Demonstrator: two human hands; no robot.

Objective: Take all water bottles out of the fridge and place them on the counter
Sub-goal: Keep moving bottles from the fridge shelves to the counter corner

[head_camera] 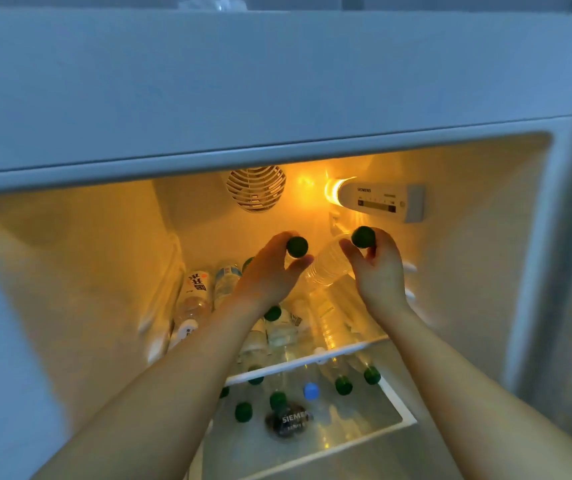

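Both my arms reach into the lit fridge. My left hand (270,271) grips a clear water bottle by its neck, its green cap (297,247) showing between thumb and fingers; the bottle's body is hidden behind the hand. My right hand (378,268) grips a second clear bottle (329,265) just under its green cap (363,236), and this one tilts down to the left. Several more bottles stand on the upper glass shelf (346,351), two with labels (196,289). Under that shelf stand further bottles, most with a green cap (343,385) and one with a blue cap (311,391).
A round fan grille (256,188) and a white control box with a glowing lamp (381,200) sit at the back wall above my hands. The closed upper fridge door (277,81) hangs over the opening. The fridge side walls close in left and right.
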